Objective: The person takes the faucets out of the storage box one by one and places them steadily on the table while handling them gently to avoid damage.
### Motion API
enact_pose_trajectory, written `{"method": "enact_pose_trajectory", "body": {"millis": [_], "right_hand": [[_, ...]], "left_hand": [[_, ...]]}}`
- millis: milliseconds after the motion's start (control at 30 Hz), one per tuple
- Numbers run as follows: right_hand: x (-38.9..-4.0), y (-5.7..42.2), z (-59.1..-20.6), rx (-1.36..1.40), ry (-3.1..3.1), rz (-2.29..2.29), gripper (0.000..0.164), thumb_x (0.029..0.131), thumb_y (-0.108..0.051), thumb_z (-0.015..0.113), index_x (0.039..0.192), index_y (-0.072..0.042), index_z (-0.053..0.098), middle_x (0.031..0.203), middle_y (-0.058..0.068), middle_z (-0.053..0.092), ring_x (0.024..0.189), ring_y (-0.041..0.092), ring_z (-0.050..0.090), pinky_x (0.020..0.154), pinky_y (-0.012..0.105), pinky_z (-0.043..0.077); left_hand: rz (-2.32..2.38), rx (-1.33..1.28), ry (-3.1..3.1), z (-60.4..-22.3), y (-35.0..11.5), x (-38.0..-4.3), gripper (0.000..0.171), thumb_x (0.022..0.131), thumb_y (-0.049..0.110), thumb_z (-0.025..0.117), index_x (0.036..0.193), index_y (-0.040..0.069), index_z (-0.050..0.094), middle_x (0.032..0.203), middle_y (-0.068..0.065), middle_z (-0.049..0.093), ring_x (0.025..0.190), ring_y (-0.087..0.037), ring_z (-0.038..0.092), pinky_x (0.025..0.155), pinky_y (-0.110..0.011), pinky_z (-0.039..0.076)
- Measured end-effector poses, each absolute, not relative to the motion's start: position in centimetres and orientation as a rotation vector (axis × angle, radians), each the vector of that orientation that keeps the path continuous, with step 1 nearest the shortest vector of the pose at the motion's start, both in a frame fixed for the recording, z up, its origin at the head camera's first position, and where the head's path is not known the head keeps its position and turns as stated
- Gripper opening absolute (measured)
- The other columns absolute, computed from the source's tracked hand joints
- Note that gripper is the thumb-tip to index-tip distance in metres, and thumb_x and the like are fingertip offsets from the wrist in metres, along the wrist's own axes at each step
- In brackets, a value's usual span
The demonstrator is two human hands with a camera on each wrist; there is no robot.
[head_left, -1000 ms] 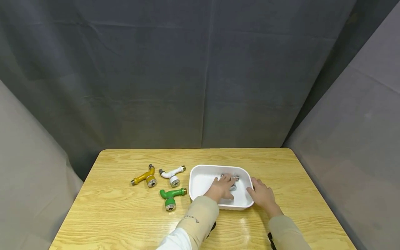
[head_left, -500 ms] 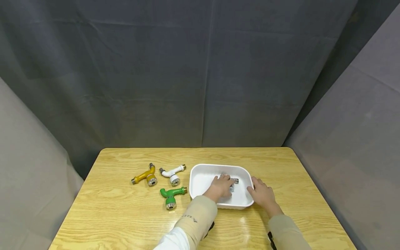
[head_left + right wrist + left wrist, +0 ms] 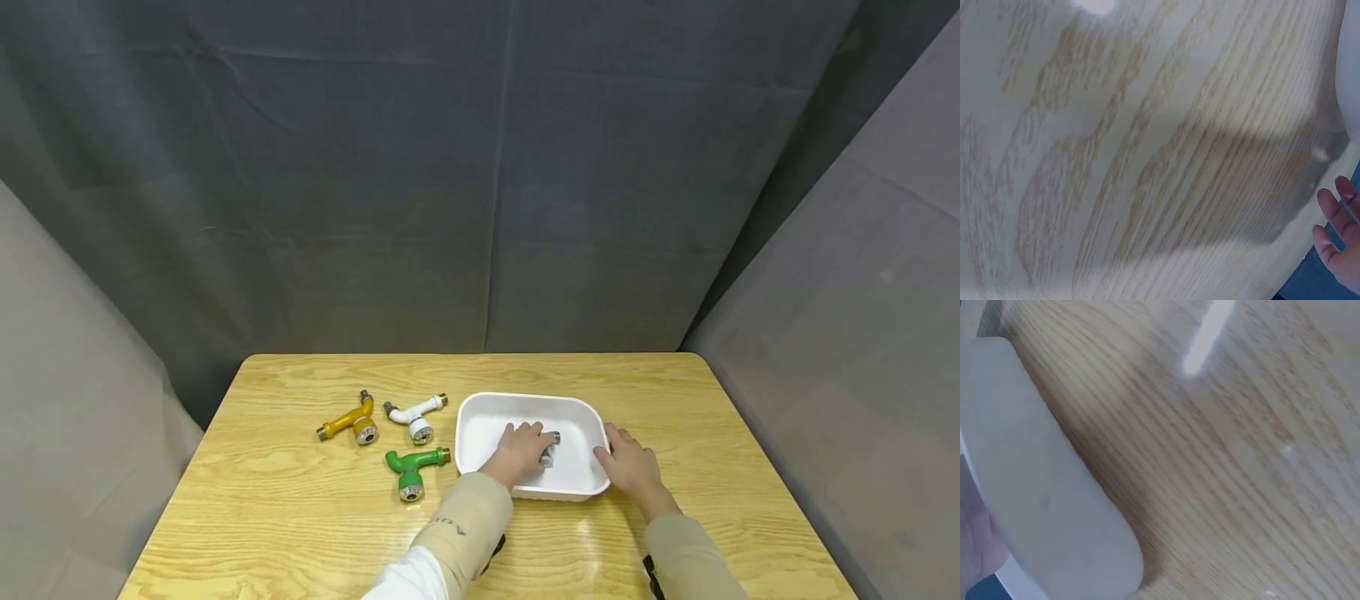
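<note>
My left hand (image 3: 519,448) is inside the white tray (image 3: 474,410), fingers curled over a silver tap (image 3: 548,456) that it mostly hides. Only the tap's threaded end and lower body show past the fingers. In the left wrist view, part of the left hand (image 3: 977,534) appears behind the tray's outer wall (image 3: 1054,487). My right hand (image 3: 632,468) rests at the tray's right end, thumb at the rim and fingers along the outside. The right wrist view shows loosely extended fingers (image 3: 1334,209) with nothing between them.
Left of the tray on the wooden table (image 3: 285,517) lie a yellow tap (image 3: 348,419), a white tap (image 3: 416,417) and a green tap (image 3: 411,469). Grey curtains (image 3: 480,183) hang behind the table and along both sides.
My left hand has closed over the silver tap and shifted left within the tray, with the tap shifting along. The right hand stays at the tray's end.
</note>
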State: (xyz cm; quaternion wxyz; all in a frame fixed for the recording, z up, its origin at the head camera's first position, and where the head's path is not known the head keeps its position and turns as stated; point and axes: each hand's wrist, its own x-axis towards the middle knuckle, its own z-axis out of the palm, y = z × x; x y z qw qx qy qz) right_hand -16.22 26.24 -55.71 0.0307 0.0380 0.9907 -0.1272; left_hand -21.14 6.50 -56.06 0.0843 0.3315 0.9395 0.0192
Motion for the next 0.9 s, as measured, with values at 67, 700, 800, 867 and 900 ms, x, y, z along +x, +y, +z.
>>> {"method": "enact_pose_trajectory", "body": {"millis": [67,700,800,867,900], "right_hand": [[-16.2,26.3,-55.8,0.119,3.056,-0.398,0.049,0.091,-0.032,0.043,0.132,-0.004,0.04,0.118,0.022,0.054,0.106,0.042,0.051,0.082,0.061,0.037],[-16.3,26.4,-56.0,0.085,3.053,-0.397,0.049,0.092,-0.032,0.041,0.131,-0.002,0.039,0.116,0.022,0.054,0.105,0.042,0.052,0.079,0.061,0.039],[-16.4,26.5,-56.0,0.089,3.053,-0.398,0.049,0.092,-0.032,0.041,0.131,-0.003,0.039,0.117,0.022,0.054,0.105,0.042,0.052,0.079,0.061,0.039],[-16.4,26.5,-56.0,0.088,3.051,-0.395,0.049,0.092,-0.031,0.041,0.131,-0.002,0.039,0.118,0.022,0.054,0.106,0.042,0.052,0.079,0.061,0.039],[-16.4,26.5,-56.0,0.089,3.051,-0.395,0.048,0.092,-0.031,0.041,0.131,-0.003,0.039,0.118,0.022,0.054,0.105,0.042,0.052,0.079,0.061,0.039]], "left_hand": [[0.064,0.993,2.809,-56.5,6.3,-21.2,0.05,0.082,0.033,0.063,0.129,0.034,0.048,0.119,0.008,0.05,0.107,-0.011,0.048,0.093,-0.034,0.039],[0.176,0.971,2.787,-55.9,5.5,-21.0,0.068,0.072,0.036,0.073,0.132,0.023,0.043,0.111,0.005,0.051,0.101,-0.012,0.047,0.087,-0.028,0.041],[0.198,0.957,2.774,-55.9,5.4,-21.0,0.071,0.071,0.038,0.074,0.134,0.026,0.043,0.113,0.004,0.051,0.1,-0.012,0.045,0.085,-0.028,0.04],[0.212,0.954,2.769,-55.9,5.3,-21.0,0.073,0.07,0.039,0.075,0.134,0.028,0.043,0.114,0.004,0.05,0.099,-0.012,0.045,0.084,-0.028,0.039],[0.215,0.954,2.768,-55.9,5.2,-21.0,0.073,0.069,0.04,0.075,0.134,0.028,0.043,0.116,0.003,0.05,0.101,-0.012,0.045,0.085,-0.028,0.039]]}}
